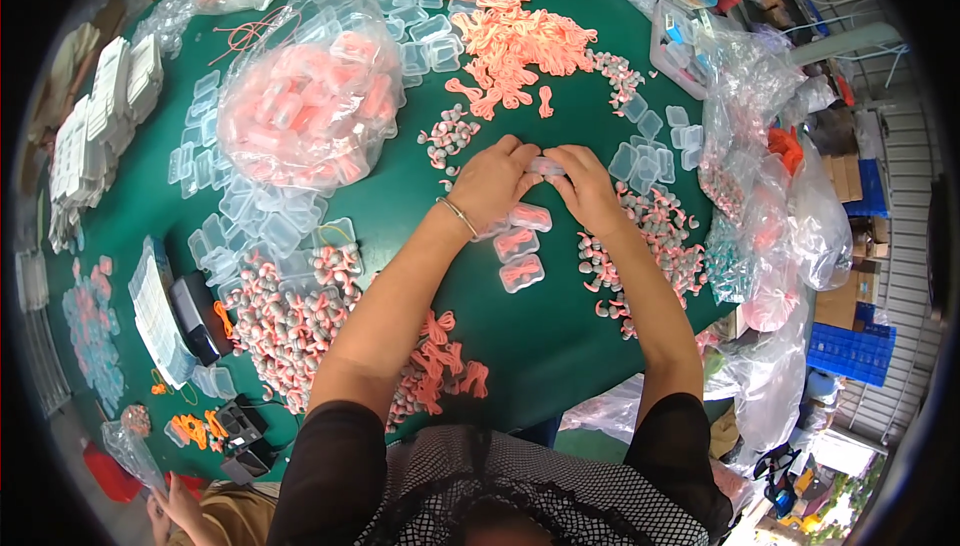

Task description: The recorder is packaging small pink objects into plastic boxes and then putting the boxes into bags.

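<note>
Over the middle of the green table, both my hands are closed around one small clear plastic case (pixel 545 166). My left hand (pixel 492 184) grips its left end, and my right hand (pixel 585 186) pinches the right end between thumb and fingers. What lies inside that case is mostly covered by my fingers. Just below, several filled clear cases (pixel 521 273) with pink-orange cord inside sit in a short column. Beside my right forearm spreads a pile of grey-and-pink earplugs (pixel 655 251). A smaller group of earplugs (pixel 447 136) lies near my left hand.
Bundled orange cords (pixel 520 41) are heaped at the far side. A big clear bag (pixel 305 96) of filled cases stands left, among loose empty cases (pixel 265 208). More earplugs (pixel 290 326) lie left of my left forearm. Another person's hand (pixel 178 506) shows lower left.
</note>
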A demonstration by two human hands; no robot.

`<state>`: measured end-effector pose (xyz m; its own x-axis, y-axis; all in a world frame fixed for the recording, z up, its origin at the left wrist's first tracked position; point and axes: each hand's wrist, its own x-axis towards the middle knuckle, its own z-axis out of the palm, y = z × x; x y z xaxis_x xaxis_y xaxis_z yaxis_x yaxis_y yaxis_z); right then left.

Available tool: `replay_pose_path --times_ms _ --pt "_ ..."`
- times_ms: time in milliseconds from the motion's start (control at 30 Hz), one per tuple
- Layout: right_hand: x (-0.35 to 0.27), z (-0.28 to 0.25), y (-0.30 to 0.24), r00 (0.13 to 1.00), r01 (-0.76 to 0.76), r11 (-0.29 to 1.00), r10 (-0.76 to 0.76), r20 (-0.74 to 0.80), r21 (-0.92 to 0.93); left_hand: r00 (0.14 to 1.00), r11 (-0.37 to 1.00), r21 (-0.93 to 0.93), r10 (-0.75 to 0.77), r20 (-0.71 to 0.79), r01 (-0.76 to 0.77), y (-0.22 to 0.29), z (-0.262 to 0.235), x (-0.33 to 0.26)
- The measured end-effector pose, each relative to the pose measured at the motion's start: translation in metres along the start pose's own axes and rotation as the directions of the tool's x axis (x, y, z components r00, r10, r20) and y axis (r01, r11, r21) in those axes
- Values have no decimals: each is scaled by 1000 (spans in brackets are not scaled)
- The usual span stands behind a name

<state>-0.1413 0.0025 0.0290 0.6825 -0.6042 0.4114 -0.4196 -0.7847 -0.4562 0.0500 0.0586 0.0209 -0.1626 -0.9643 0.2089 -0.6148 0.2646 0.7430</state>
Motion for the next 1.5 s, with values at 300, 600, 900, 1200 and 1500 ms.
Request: replay_pose_path --times_ms 300,600,900,1200,1500 --pt "3 4 -8 991 -122 986 115 64 114 995 997 2 72 -72 -72 -3 -9 -3" --pt "-4 -15 -34 958 -200 936 125 258 291 989 984 101 145 2 -145 1 -28 -31" --pt "-31 -5 -61 951 -273 955 250 179 116 979 1000 -11 23 204 -21 17 -33 -43" --pt "1 20 -61 965 -99 995 96 243 0 985 1000 -7 16 -171 -17 -4 -7 -58" --pt "-41 19 -16 959 -267 962 272 78 -61 964 964 144 -198 -177 225 38 29 -77"
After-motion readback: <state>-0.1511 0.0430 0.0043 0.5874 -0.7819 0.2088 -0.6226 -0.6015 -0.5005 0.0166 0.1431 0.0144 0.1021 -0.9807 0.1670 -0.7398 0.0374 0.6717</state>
